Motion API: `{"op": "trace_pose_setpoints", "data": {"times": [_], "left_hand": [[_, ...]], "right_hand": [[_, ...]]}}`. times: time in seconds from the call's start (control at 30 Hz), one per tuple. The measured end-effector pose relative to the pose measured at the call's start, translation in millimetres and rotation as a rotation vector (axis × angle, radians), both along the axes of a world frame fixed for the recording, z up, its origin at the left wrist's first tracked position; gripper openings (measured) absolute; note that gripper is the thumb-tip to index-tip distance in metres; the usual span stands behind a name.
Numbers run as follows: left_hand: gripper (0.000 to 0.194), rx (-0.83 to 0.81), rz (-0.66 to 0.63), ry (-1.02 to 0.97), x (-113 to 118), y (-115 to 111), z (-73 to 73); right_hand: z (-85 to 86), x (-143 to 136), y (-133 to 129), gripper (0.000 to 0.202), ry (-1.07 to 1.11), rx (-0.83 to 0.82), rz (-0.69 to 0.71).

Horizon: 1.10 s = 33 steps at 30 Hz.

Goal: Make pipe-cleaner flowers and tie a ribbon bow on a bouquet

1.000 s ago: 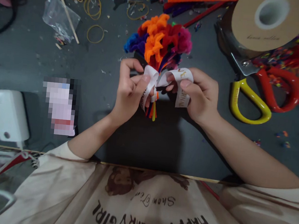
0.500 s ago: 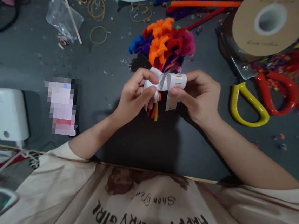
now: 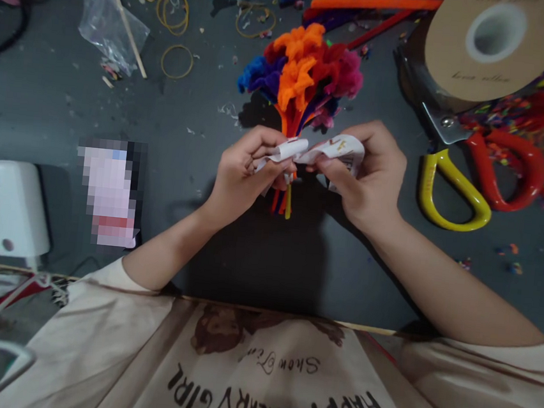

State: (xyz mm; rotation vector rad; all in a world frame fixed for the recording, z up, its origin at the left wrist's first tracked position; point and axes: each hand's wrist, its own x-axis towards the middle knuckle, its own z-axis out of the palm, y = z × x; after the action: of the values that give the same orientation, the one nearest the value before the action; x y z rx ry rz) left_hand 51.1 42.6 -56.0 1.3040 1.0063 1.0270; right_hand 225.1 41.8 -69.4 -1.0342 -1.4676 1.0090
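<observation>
Dark tabletop, plastic bag, bouquet

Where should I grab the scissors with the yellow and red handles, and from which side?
Probably the yellow loop of the scissors, from the near side with the right hand once it lets go of the white ribbon. That loop faces the near side and dark tabletop shows through it, whereas scraps show inside the red loop and the blades point away.
</observation>
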Motion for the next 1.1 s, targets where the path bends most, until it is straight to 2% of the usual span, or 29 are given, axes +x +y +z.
{"op": "trace_pose_setpoints", "data": {"times": [0.1,0.27,0.33,0.43,0.5,0.6,0.73,0.87,0.93,1.1], "left_hand": [[0.028,0.000,0.028,-0.033,2.0,0.3,0.7],[0.025,0.010,0.028,-0.104,2.4,2.3,-4.0],[0.024,0.033,0.021,-0.092,1.6,3.0,-5.5],[0.023,0.035,0.030,-0.067,0.8,3.2,-6.3],[0.023,0.029,0.041,-0.065,0.9,2.8,-6.0],[0.025,0.016,0.053,-0.054,1.3,1.9,-4.5],[0.031,0.002,0.037,-0.044,1.4,1.0,-2.3],[0.028,0.016,0.025,-0.058,1.5,2.0,-5.2],[0.033,0.016,0.030,-0.043,1.7,2.4,-7.6],[0.035,-0.029,0.063,0.064,3.6,1.3,-6.1]], "right_hand": [[-2.3,1.4,-0.3,0.021,0.049,-0.007,0.046],[-3.4,0.2,0.7,0.046,0.145,-0.121,0.139],[-2.4,-0.9,1.1,0.050,0.181,-0.148,0.151],[0.4,-1.5,1.2,0.043,0.165,-0.105,0.111],[4.0,-1.1,1.2,0.033,0.046,-0.017,0.080],[10.7,-1.0,1.7,0.022,-0.089,0.090,0.104],[12.7,-2.3,1.6,0.015,-0.068,0.071,0.140],[5.9,-1.9,-1.9,0.015,-0.101,0.003,0.046],[3.4,-1.2,-3.7,0.014,-0.139,-0.001,0.011],[5.9,-1.6,-3.2,0.003,-0.202,0.186,0.058]]}}
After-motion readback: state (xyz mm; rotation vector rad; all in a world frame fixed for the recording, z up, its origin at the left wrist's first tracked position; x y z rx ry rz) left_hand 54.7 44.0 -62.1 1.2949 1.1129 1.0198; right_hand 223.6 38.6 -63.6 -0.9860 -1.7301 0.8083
